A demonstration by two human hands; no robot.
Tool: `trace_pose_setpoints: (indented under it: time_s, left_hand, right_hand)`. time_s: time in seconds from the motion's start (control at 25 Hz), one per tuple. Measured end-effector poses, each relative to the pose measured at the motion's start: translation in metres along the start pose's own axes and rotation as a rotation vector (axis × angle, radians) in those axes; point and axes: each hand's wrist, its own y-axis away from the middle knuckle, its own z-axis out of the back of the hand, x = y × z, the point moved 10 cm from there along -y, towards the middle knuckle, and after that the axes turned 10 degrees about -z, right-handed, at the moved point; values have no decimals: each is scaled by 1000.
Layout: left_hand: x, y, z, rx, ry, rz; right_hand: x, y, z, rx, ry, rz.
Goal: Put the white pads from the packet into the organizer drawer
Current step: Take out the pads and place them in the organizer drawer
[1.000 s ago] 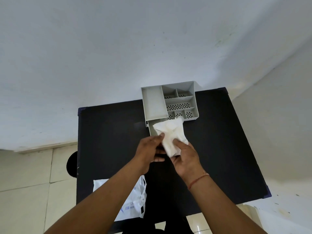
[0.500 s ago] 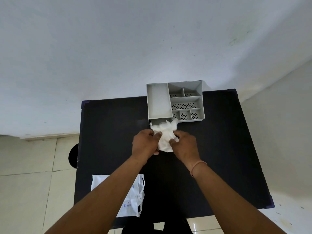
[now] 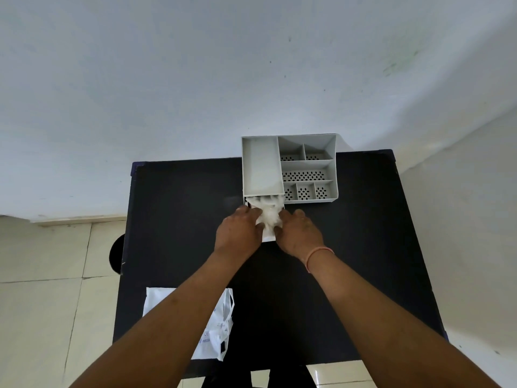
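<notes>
A grey organizer [image 3: 307,166] with several compartments stands at the far edge of the black table [image 3: 173,219]. Its drawer [image 3: 268,238] is pulled out toward me below the left compartment. A bunch of white pads [image 3: 269,214] lies in the drawer. My left hand [image 3: 237,233] and my right hand [image 3: 299,233] press on the pads from either side, fingers curled around them. The white packet [image 3: 215,334] lies flat near the table's front left edge, partly hidden by my left forearm.
A pale wall rises right behind the table. Tiled floor shows to the left, where a dark round object [image 3: 116,254] sits by the table's edge. A lighter floor area lies to the right.
Both hands have carried the white pads forward and down, from above the table into the pulled-out drawer, and now push them in.
</notes>
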Motion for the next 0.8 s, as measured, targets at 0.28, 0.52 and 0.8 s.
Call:
trace_pose_setpoints:
  time_s: [0.28, 0.52, 0.8]
  left_hand:
    - [-23, 35, 4, -170, -225, -291]
    - [-19, 30, -23, 39, -391, -342]
    - [-24, 15, 13, -146, -305, -263]
  right_hand:
    - [21, 62, 22, -495, 163, 390]
    - [24, 40, -21, -243, 410, 433]
    - [12, 41, 36, -491, -21, 263]
